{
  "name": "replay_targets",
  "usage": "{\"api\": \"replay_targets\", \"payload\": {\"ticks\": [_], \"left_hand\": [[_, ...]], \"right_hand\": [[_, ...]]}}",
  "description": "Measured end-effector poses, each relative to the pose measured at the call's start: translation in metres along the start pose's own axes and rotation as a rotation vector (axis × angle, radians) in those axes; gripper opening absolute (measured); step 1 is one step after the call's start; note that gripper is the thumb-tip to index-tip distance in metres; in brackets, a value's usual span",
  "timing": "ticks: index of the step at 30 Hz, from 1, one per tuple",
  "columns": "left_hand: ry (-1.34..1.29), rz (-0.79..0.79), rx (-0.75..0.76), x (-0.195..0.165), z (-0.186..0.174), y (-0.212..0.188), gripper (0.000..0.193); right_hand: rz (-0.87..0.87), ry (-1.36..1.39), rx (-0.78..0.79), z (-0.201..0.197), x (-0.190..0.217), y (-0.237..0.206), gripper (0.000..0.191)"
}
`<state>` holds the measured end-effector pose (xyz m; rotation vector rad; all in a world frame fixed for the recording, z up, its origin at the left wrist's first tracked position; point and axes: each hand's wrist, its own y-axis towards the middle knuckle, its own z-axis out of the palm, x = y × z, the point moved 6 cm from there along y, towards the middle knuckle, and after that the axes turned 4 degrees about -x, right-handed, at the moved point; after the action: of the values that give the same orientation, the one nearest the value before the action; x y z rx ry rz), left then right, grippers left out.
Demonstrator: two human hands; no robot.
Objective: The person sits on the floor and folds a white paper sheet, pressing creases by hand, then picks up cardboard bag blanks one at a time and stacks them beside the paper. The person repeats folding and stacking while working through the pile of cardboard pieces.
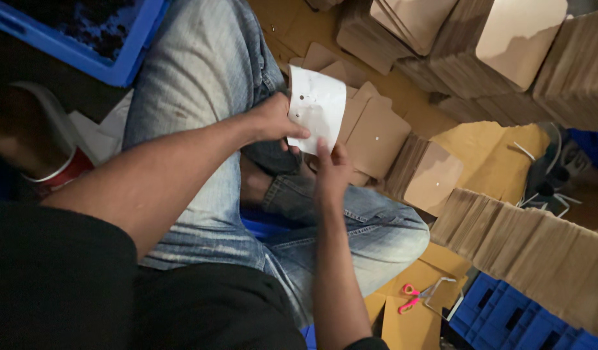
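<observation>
A white card (318, 107) with small punched holes is held up over my crossed legs in pale jeans (208, 71). My left hand (273, 118) pinches its left edge between thumb and fingers. My right hand (331, 170) grips its bottom edge from below. Just beyond the card, loose brown cardboard cards (377, 137) with rounded corners and small holes lie spread on the floor.
Tall stacks of brown cards (519, 39) fill the far side, and a long row of them (539, 249) leans at the right. Pink scissors (409, 299) lie on flat cardboard near blue crates (506, 317). Another blue crate (85, 32) sits at top left.
</observation>
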<state>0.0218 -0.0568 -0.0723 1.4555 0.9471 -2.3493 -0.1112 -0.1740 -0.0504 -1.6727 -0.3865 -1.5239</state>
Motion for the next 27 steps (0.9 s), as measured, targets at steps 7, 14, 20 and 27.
{"api": "replay_targets", "payload": {"ticks": [7, 14, 20, 27], "left_hand": [[0.375, 0.366, -0.216, -0.012, -0.002, -0.012, 0.032], [-0.077, 0.085, -0.369, -0.018, -0.001, -0.038, 0.032], [-0.247, 0.151, -0.380, -0.058, -0.034, -0.051, 0.027], [-0.280, 0.074, -0.395, -0.080, -0.028, -0.075, 0.024]], "right_hand": [[0.014, -0.264, 0.094, -0.032, -0.021, -0.002, 0.024], [-0.103, -0.482, 0.238, -0.033, -0.001, -0.030, 0.025], [-0.060, -0.522, 0.247, -0.019, 0.009, -0.047, 0.024], [0.005, -0.405, 0.288, -0.019, 0.008, -0.050, 0.025]]}}
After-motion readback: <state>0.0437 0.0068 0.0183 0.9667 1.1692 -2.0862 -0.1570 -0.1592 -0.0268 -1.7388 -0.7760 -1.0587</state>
